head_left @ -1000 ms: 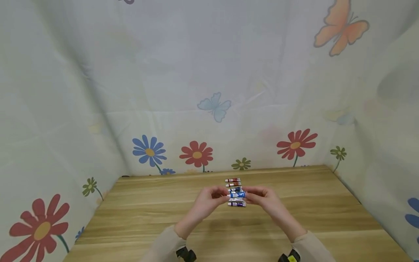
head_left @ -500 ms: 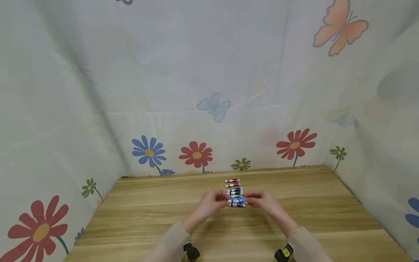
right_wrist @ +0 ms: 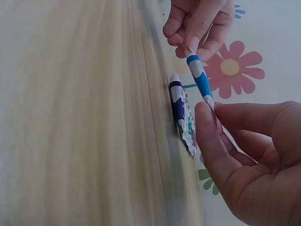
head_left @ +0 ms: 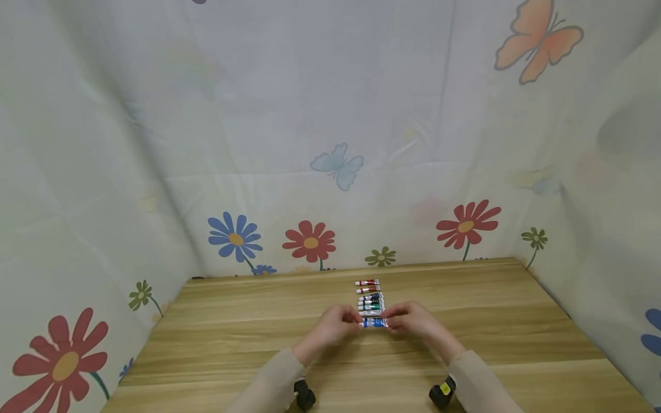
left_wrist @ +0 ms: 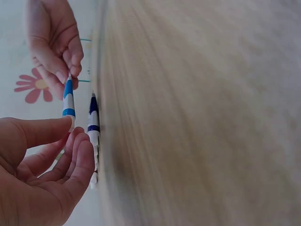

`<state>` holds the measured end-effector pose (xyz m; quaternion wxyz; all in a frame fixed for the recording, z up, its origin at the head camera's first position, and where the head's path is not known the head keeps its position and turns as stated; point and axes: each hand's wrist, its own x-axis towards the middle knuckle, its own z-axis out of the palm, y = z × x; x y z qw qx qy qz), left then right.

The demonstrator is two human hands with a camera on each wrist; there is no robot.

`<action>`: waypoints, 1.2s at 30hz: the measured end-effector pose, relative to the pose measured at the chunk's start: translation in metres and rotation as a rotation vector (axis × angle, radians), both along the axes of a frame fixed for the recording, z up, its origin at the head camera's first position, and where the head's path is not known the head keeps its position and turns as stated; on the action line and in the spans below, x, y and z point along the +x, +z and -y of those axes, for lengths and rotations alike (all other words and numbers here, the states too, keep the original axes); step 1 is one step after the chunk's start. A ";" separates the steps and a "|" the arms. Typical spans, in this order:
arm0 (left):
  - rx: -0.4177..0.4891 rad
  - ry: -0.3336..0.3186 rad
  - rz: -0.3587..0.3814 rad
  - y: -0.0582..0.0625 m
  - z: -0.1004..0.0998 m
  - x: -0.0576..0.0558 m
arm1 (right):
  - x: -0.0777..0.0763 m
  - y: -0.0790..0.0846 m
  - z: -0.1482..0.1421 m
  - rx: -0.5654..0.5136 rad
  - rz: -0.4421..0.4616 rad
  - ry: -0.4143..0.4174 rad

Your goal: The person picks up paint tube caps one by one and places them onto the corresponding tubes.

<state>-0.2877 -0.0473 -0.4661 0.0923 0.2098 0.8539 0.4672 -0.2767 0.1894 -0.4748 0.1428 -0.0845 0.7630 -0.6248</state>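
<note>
A small blue paint tube [head_left: 374,323] is held level above the table between both hands. My left hand [head_left: 330,327] pinches its white cap end between thumb and fingers. At the other end, my right hand [head_left: 413,319] pinches the flat crimped tail. Beneath it, a purple paint tube [left_wrist: 93,117] lies on the table, apart from the blue one in both wrist views and covered by it in the head view. Farther back in the same row lie a white tube [head_left: 369,314], a green tube [head_left: 369,307] and a dark tube [head_left: 370,298].
An orange-brown tube [head_left: 368,290] and a red tube [head_left: 367,283] end the row near the back. The wooden table [head_left: 248,332] meets a hanging cloth [head_left: 258,143] printed with flowers and butterflies along its rear and sides.
Both hands have carried the blue tube nearer to me, from above the green and white tubes to above the purple one. The other tubes have stayed in place.
</note>
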 end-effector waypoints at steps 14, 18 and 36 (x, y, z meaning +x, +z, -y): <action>-0.061 0.016 0.037 -0.008 -0.004 -0.004 | -0.007 -0.010 0.011 0.037 0.017 0.024; -0.076 0.016 0.040 -0.006 -0.004 -0.004 | -0.007 -0.009 0.011 0.035 0.029 0.030; -0.123 -0.003 0.005 -0.003 -0.007 -0.003 | -0.006 -0.010 0.009 0.043 0.050 -0.013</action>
